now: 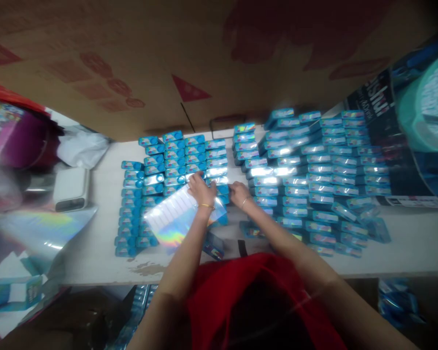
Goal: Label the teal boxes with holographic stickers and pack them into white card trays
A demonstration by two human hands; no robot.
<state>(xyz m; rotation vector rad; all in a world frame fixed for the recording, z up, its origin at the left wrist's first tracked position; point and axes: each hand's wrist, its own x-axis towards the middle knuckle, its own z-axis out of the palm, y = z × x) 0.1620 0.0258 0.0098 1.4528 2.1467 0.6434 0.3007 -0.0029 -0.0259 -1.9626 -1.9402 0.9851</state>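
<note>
My left hand [201,189] is closed on the upper right corner of a shiny sheet [173,214] that bears rows of pale strips. The sheet slants over some of the blue boxes in the left group. My right hand [238,193], its fingers pressed together, is at the right end of a blue box [222,189]; whether it holds something is too small to make out. Blue boxes [175,163] stand in columns around my left hand. More columns of boxes [294,201], several with pale strips on them, spread to the right of my right hand.
A large cardboard box [149,63] walls off the back. At the left are a white device [71,189], a plastic bag [82,146] and iridescent sheets [47,228]. A teal basin [418,116] with small white pieces stands at the right. The white table's front edge [405,274] runs before me.
</note>
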